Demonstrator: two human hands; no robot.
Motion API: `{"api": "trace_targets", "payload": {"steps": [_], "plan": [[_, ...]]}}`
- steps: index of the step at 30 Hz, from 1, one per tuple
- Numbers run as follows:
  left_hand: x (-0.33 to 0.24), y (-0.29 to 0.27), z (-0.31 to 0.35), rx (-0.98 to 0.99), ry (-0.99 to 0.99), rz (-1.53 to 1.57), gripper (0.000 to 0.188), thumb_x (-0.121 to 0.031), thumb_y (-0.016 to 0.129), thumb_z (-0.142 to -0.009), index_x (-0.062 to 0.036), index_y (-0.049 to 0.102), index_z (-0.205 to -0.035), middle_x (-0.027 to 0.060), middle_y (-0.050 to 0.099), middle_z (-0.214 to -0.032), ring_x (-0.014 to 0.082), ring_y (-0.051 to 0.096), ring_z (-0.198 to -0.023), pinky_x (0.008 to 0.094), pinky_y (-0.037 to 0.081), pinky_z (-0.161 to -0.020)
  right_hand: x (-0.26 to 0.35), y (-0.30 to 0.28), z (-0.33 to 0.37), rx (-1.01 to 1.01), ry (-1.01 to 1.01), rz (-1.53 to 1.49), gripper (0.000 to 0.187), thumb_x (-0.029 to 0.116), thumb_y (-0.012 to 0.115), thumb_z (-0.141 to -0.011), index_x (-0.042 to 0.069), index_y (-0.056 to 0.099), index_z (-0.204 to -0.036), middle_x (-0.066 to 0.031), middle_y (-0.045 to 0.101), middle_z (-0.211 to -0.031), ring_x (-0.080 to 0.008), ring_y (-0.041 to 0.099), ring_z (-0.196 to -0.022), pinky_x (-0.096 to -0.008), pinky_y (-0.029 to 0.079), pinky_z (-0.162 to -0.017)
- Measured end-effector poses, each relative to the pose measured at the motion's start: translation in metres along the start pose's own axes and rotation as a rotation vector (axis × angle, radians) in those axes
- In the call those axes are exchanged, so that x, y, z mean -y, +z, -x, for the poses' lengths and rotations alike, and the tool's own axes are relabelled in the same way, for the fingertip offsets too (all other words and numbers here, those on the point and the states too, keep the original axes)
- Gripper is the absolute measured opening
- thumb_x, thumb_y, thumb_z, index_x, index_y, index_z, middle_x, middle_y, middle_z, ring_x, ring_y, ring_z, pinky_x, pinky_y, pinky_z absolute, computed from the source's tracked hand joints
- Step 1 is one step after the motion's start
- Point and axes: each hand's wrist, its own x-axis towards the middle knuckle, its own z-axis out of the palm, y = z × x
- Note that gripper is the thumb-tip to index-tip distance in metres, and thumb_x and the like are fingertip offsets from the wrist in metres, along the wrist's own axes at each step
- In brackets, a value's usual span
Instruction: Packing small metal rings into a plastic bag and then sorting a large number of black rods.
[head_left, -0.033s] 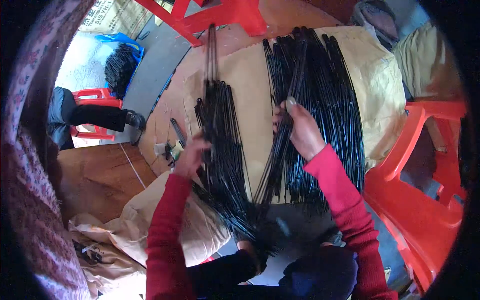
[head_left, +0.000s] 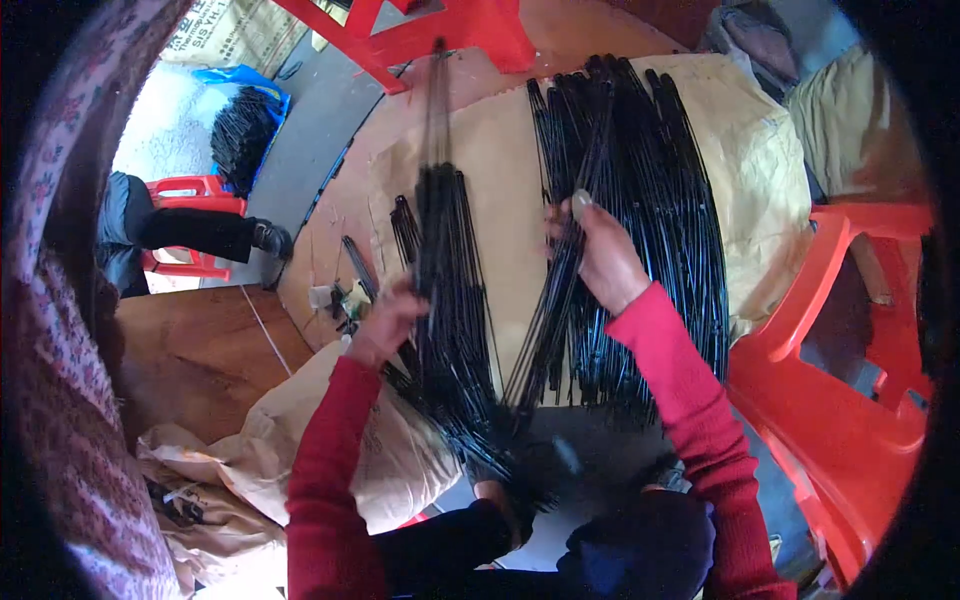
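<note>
My left hand [head_left: 395, 310] is closed, with its fingertips at a few long thin black rods [head_left: 437, 110], blurred by motion, that stick up above the left pile. Beneath them lies the left pile of black rods [head_left: 460, 290], its lower ends running toward my knees. My right hand [head_left: 605, 255] is closed round a slim bundle of black rods [head_left: 550, 320], thumb on top, tilted with its lower end toward the left pile. Under and beside it spreads a larger pile of black rods [head_left: 670, 230]. Fingers of both hands are partly hidden behind the rods.
Brown paper [head_left: 510, 180] covers the surface under the piles. A red plastic chair [head_left: 840, 430] stands at the right, and red stool legs [head_left: 450, 40] at the far side. Brown sacks [head_left: 330, 450] lie at the lower left. A person's leg [head_left: 200, 230] shows at the left.
The upright rods by my left hand have shifted slightly right, their tips a little higher. My left hand has moved slightly; my right hand stays almost in place with its bundle.
</note>
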Motion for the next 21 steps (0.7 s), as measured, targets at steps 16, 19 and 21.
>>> {"api": "trace_targets", "payload": {"steps": [16,19,21], "plan": [[0.081,0.171,0.023,0.608,-0.281,-0.516,0.04,-0.021,0.066,-0.09,-0.0062,0.05,-0.123,0.0032,0.057,-0.097,0.0119,0.055,-0.094,0.0274,0.048,-0.082,0.059,-0.048,-0.023,-0.345,-0.364,0.79,0.047,0.043,0.054,-0.095,-0.002,0.047,-0.105,-0.0163,0.067,-0.097,-0.0255,0.066,-0.077,-0.0355,0.053,-0.067],[0.126,0.109,-0.02,0.461,-0.069,-0.167,0.037,-0.032,0.066,-0.089,-0.0081,0.053,-0.115,0.0076,0.061,-0.09,0.0208,0.061,-0.087,0.0321,0.051,-0.076,0.032,-0.044,-0.019,-0.621,-0.637,1.452,0.057,0.03,0.072,-0.083,-0.004,0.045,-0.119,-0.0181,0.064,-0.096,-0.0337,0.064,-0.08,-0.0444,0.05,-0.074],[0.098,0.092,-0.055,-0.077,0.51,-1.179,0.042,-0.038,0.067,-0.085,-0.0061,0.054,-0.109,0.0122,0.063,-0.089,0.0324,0.064,-0.081,0.0392,0.053,-0.071,0.022,-0.048,-0.016,-0.596,-0.836,1.796,0.065,0.019,0.074,-0.077,-0.002,0.042,-0.13,-0.0207,0.059,-0.111,-0.0373,0.059,-0.096,-0.0462,0.046,-0.086]]}}
